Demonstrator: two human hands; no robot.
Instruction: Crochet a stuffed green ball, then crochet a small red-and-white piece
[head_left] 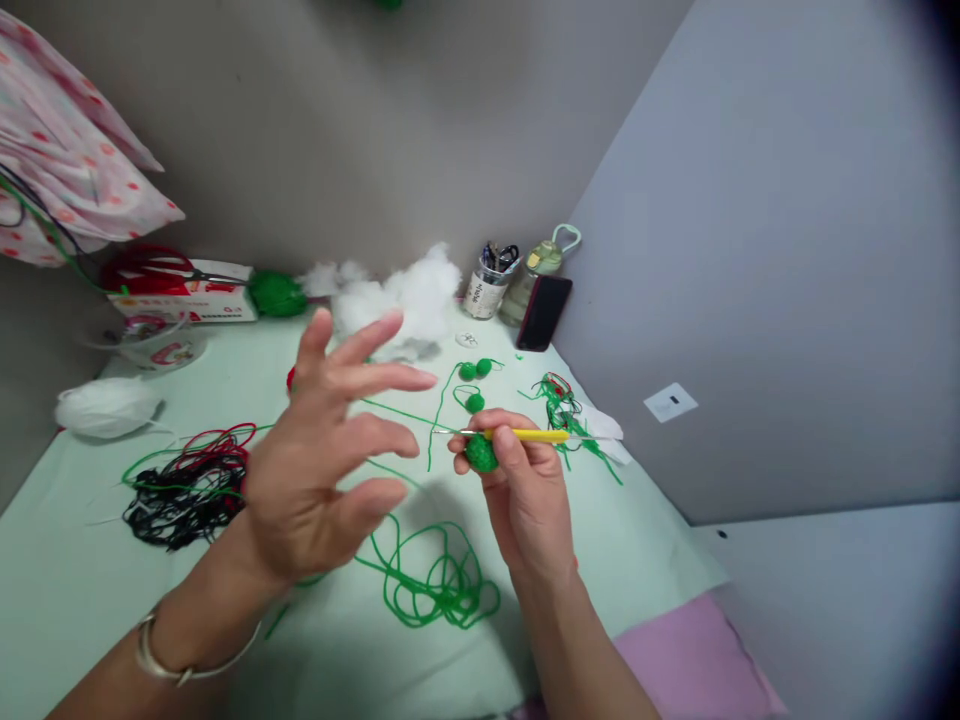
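Observation:
My right hand is closed around a crochet hook with a yellow handle, its metal tip pointing left. In the same fingers sits a small green crocheted ball, just under the hook. My left hand is raised to the left with its fingers spread, and nothing shows gripped in it. A green yarn strand runs from behind the left hand to the hook. Below, a loose tangle of green yarn lies on the table. Beyond the hook are several small green balls with yarn tails.
White stuffing, a green yarn ball, red scissors and a pen cup stand along the back. A phone leans against a bottle. Black yarn and white yarn lie left, yarn scraps right.

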